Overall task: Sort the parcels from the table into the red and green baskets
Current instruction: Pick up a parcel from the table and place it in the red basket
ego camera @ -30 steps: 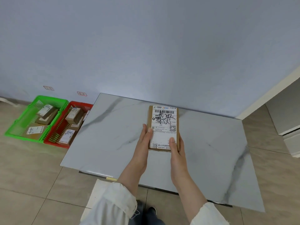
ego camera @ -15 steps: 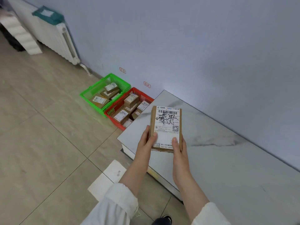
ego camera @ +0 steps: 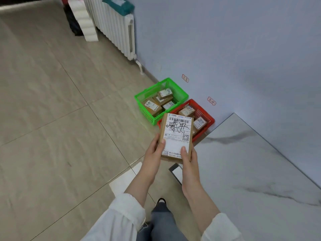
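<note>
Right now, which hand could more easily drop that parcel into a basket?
Probably the left hand: it grips the parcel on the open-floor side, nearer the green basket, with the red basket just beyond. The right hand holds the side nearest the table.

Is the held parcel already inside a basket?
No, the left hand and right hand hold the parcel up, short of the red basket and green basket.

A plain indoor room used for parcel sorting — tiled floor (ego camera: 52, 119), bare wall (ego camera: 243, 49), white radiator (ego camera: 118, 26) — with labelled parcel baskets (ego camera: 145, 103) on the floor beside a marble-look surface (ego camera: 251, 171).
</note>
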